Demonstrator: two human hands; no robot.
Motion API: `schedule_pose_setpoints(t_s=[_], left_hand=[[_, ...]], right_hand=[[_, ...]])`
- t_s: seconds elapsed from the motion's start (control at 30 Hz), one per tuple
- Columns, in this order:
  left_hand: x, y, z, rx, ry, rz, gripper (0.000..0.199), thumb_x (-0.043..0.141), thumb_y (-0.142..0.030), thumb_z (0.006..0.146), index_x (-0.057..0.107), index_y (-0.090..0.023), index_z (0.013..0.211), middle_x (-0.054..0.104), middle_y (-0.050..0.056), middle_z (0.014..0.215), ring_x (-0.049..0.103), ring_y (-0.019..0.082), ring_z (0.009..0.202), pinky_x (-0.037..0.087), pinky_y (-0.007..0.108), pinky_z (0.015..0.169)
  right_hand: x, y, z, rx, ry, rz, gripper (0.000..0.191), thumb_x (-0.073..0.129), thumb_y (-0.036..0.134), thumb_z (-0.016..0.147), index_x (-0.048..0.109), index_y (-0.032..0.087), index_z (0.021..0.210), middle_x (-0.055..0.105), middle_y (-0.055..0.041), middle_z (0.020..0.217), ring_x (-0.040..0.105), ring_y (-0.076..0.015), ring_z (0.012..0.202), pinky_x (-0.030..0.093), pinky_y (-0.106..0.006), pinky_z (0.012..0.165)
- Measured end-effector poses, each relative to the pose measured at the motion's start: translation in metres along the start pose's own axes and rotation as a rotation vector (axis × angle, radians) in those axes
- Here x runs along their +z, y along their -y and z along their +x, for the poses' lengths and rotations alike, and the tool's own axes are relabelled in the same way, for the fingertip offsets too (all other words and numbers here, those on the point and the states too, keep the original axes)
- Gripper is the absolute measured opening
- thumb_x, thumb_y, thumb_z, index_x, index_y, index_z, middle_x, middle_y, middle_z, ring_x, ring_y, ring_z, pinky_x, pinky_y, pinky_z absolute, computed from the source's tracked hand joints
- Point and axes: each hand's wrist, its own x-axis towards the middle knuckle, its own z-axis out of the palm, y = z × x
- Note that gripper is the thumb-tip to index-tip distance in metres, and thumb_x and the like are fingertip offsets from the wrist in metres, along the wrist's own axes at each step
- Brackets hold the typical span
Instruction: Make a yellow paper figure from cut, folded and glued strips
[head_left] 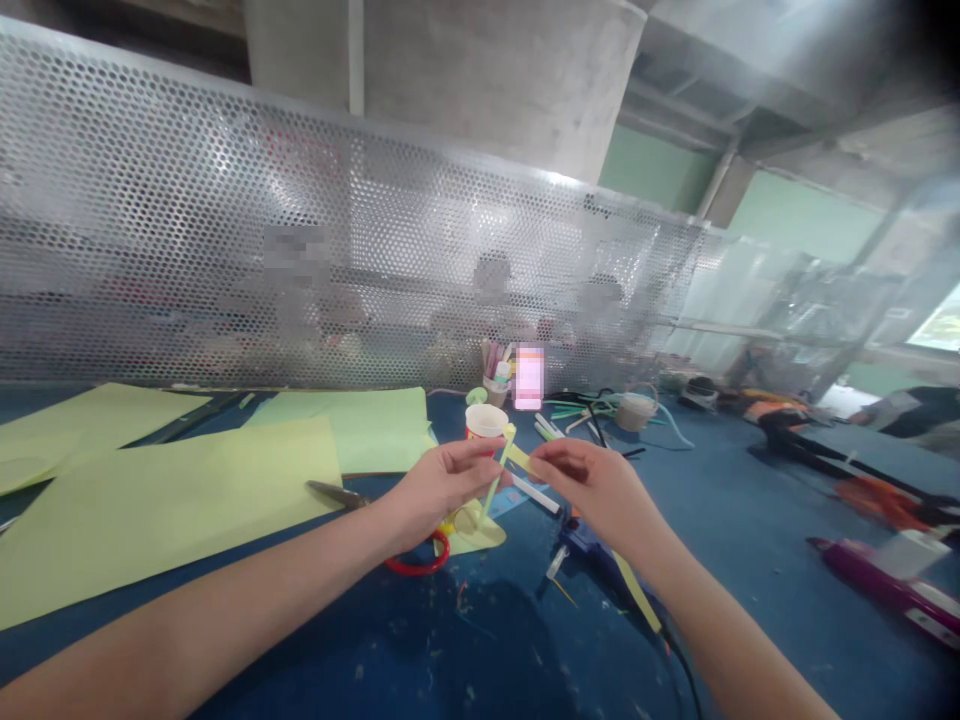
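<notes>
Over the blue desk [375,640], our left hand [442,490] and right hand [596,485] hover by a paper cup [486,418]. Our left fingers pinch a tilted pale-green stick [490,497]; our right fingers pinch a small yellow strip [519,457] near its top.

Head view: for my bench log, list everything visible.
Perforated screen: 1, silver, rear
Table: 1, blue, foreground
People: 3 discernible, blurred, behind screen
Paper sheets: several, yellowish green, left
Scissors: 1, red handle, left centre
Cup: 1, white inside, centre
Phone: 1, pink screen, rear
Holder: 1, whitish, beside phone
Tub: 1, whitish, right rear
Long tool: 1, purple, far right
Corded tool: 1, blue, centre right
Clutter: uncounted, mixed, scattered
Stick: 1, pale green, centre
Strip: 1, yellow, centre
Left hand: 1, bare, at stick
Right hand: 1, bare, at strip
</notes>
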Motion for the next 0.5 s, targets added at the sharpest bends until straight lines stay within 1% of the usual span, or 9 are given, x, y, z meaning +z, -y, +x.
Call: schedule_pose_setpoints(t_s=[0.07, 0.13, 0.27, 0.33, 0.4, 0.5], left_hand=[[0.001, 0.000, -0.001, -0.001, 0.006, -0.004, 0.037, 0.075, -0.023, 0.066, 0.066, -0.018, 0.102, 0.072, 0.003, 0.077, 0.066, 0.011, 0.079, 0.044, 0.025, 0.084], [0.001, 0.000, -0.001, 0.004, 0.007, 0.002, 0.036, 0.075, -0.023, 0.066, 0.066, -0.017, 0.101, 0.072, 0.004, 0.077, 0.066, 0.011, 0.078, 0.044, 0.025, 0.084], [0.004, -0.001, 0.000, 0.015, -0.019, -0.056, 0.029, 0.077, -0.021, 0.062, 0.069, -0.014, 0.090, 0.071, 0.004, 0.078, 0.065, 0.012, 0.076, 0.044, 0.025, 0.084], [0.006, -0.002, -0.001, 0.017, -0.023, -0.089, 0.026, 0.078, -0.020, 0.061, 0.068, -0.012, 0.084, 0.070, 0.004, 0.078, 0.064, 0.012, 0.075, 0.044, 0.026, 0.084], [0.009, -0.004, -0.003, 0.018, 0.007, -0.090, 0.022, 0.076, -0.020, 0.064, 0.068, -0.011, 0.082, 0.069, 0.005, 0.078, 0.063, 0.013, 0.076, 0.044, 0.026, 0.083], [0.012, -0.006, -0.005, 0.010, 0.047, -0.083, 0.017, 0.072, -0.021, 0.068, 0.066, -0.010, 0.079, 0.067, 0.006, 0.075, 0.062, 0.013, 0.076, 0.044, 0.027, 0.081]], right_hand=[[0.000, 0.001, -0.001, -0.003, -0.007, -0.056, 0.015, 0.057, 0.034, 0.077, 0.063, 0.021, 0.079, 0.072, -0.0012, 0.072, 0.068, -0.0180, 0.069, 0.050, -0.026, 0.065], [0.000, 0.002, -0.003, -0.002, -0.046, -0.127, 0.013, 0.057, 0.033, 0.077, 0.063, 0.021, 0.078, 0.071, -0.0006, 0.070, 0.067, -0.0175, 0.068, 0.049, -0.026, 0.063], [0.001, 0.005, -0.005, -0.040, -0.121, -0.252, 0.010, 0.056, 0.030, 0.077, 0.060, 0.022, 0.074, 0.067, 0.0005, 0.068, 0.064, -0.0160, 0.064, 0.047, -0.026, 0.063], [0.001, 0.006, -0.005, -0.069, -0.099, -0.228, 0.009, 0.054, 0.028, 0.078, 0.057, 0.021, 0.075, 0.067, 0.0004, 0.069, 0.064, -0.0155, 0.066, 0.048, -0.026, 0.063], [0.003, 0.005, -0.004, -0.076, -0.048, -0.152, 0.007, 0.052, 0.027, 0.079, 0.056, 0.021, 0.078, 0.068, 0.0002, 0.071, 0.066, -0.0155, 0.070, 0.048, -0.025, 0.064], [0.006, 0.003, -0.002, -0.061, -0.005, -0.069, 0.012, 0.052, 0.025, 0.079, 0.059, 0.021, 0.089, 0.071, -0.0001, 0.074, 0.068, -0.0162, 0.073, 0.050, -0.025, 0.066]])
